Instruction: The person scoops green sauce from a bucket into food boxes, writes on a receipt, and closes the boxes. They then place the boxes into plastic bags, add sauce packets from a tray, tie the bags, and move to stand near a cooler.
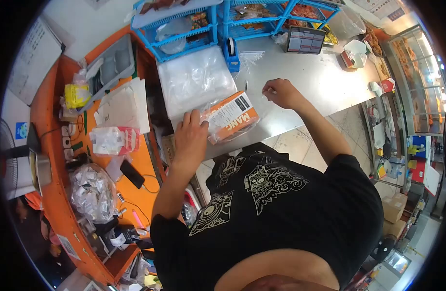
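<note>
An orange and white box printed "MANG" sits at the front edge of the metal counter, with clear plastic film around it. My left hand is at the box's left end, its fingers curled over the plastic bag there. To the right of the box, above the counter, my right hand is closed with fingertips pinched together; whatever is between them, if anything, is hidden. Behind my left hand lies a stack of clear plastic bags. A blue tape dispenser stands beside the stack.
Blue baskets with packets line the counter's back. A tablet stands near them. On the left, an orange desk holds a phone, cables and a bag of crumpled paper. A glass display case is at the right.
</note>
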A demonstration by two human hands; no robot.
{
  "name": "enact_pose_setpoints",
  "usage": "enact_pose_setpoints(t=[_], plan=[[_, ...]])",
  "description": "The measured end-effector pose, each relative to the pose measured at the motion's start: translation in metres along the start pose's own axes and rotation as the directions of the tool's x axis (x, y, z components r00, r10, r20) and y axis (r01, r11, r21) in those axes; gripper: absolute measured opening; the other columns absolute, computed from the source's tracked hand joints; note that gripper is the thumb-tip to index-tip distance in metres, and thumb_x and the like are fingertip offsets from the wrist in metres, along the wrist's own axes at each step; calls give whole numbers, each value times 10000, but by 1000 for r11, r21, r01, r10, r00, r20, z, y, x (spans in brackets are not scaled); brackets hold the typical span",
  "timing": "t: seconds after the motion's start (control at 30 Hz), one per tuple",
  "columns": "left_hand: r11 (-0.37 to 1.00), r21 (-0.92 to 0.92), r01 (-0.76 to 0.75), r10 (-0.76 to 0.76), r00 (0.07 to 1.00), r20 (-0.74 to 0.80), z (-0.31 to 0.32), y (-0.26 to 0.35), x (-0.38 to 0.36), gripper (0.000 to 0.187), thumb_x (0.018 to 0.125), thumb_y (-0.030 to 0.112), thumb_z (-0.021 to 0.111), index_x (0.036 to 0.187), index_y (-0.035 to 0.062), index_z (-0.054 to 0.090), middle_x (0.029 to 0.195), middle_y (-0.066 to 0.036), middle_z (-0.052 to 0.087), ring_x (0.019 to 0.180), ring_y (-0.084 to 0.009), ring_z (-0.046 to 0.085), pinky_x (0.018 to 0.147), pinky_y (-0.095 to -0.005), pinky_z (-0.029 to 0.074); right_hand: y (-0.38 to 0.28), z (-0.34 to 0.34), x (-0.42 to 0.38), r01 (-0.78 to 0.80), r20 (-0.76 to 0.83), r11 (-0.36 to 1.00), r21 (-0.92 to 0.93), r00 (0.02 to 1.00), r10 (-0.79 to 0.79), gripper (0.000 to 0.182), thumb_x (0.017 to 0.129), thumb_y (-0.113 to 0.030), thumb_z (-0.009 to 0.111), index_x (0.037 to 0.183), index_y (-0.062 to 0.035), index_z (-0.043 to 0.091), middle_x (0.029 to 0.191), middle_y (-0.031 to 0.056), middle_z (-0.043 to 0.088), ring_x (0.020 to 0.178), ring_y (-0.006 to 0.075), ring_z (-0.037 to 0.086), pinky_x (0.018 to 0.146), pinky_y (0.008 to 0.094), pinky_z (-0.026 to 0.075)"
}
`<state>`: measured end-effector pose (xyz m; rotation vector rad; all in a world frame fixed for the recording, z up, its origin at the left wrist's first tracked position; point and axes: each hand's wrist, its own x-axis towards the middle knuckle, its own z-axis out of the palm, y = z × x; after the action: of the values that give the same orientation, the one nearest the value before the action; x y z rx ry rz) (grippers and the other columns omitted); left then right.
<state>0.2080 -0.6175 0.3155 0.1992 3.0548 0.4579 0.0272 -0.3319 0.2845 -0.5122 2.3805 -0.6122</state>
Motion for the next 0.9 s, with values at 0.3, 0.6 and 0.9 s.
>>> enact_pose_setpoints(t=[0.3,0.6,0.9], plan=[[654,-647,-391,408,903,-133,-13,-45,26,255,639,76,827,836,72,665,675,-104,586,553,-206,591,643,-342,486,-64,-7,-45,447,-405,248,859,891,-203,310,922,-99,611,1225,-79,547,970,47,610,929,116,588,836,298,492],[566,-764,-310,-170,863,-476,52,38,56,481,847,41,677,1264,13,439,1064,-84,584,987,-202,571,918,-302,450,-113,27,-65,530,-180,699,480,839,-513,536,842,-168,720,1312,-36,501,1120,141,642,1080,277,623,961,396,474],[802,-565,-193,187,980,-69,19,43,30,307,842,56,654,1122,20,534,1022,-159,549,1105,-281,546,937,-386,431,-77,172,-4,602,-736,777,183,608,-297,632,788,-283,753,1304,-38,485,1394,225,424,1286,397,440,1120,606,229]])
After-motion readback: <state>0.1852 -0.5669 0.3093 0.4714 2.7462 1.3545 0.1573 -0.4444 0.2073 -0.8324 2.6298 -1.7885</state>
